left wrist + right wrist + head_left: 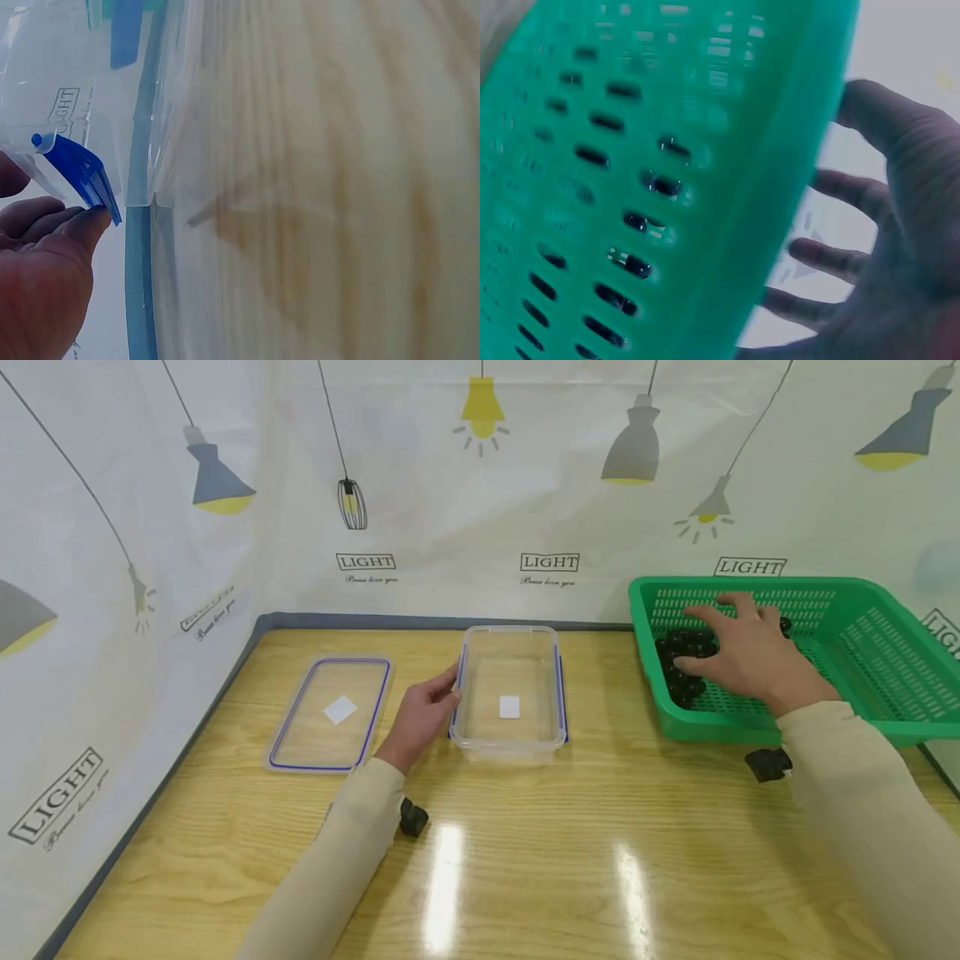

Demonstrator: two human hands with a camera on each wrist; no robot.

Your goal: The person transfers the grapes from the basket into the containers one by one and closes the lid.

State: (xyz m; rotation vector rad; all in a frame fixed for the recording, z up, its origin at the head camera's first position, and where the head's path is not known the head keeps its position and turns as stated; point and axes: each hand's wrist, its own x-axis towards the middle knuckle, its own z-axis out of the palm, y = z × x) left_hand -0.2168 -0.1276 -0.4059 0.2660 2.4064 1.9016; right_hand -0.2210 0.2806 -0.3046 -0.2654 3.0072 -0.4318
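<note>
A clear plastic container (510,746) with blue latches stands on the table, a white label showing in it. My left hand (426,710) is at its left side, fingertips touching the wall and a hanging blue latch (81,172). Over the left half of a green plastic basket (847,635) hovers my right hand (750,656), fingers spread and thumb apart. Beneath it lie several glossy black round pieces, like grapes (686,689), partly hidden by the hand. The basket's slotted side (705,247) and the spread fingers (832,259) fill the right wrist view.
Left of my left hand, a clear lid (352,681) with a blue seal and a white label lies flat on the wooden table (540,852). A pale sheet (450,510) printed with lamps hangs behind and at the left. Each wrist wears a black camera.
</note>
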